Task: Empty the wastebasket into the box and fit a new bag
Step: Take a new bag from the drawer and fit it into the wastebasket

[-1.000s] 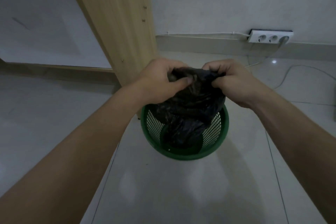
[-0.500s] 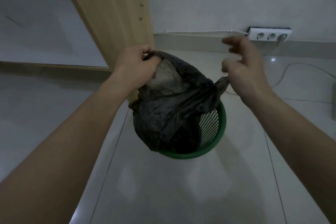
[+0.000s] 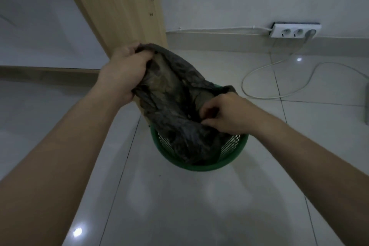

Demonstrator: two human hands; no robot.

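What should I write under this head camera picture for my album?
Left hand and right hand grip a crumpled black plastic bag over a green mesh wastebasket.

Both hands (image 3: 123,72) (image 3: 225,116) pinching black bag (image 3: 171,94) — over green wastebasket (image 3: 199,166)

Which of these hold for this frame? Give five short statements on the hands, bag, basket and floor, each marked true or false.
1. The left hand grips the black bag. True.
2. The green wastebasket lies on its side. False: it stands upright.
3. The right hand hangs idle. False: it pinches the bag.
4. A white power strip sits by the wall. True.
5. The bag lies flat on the floor. False: it hangs into the wastebasket.
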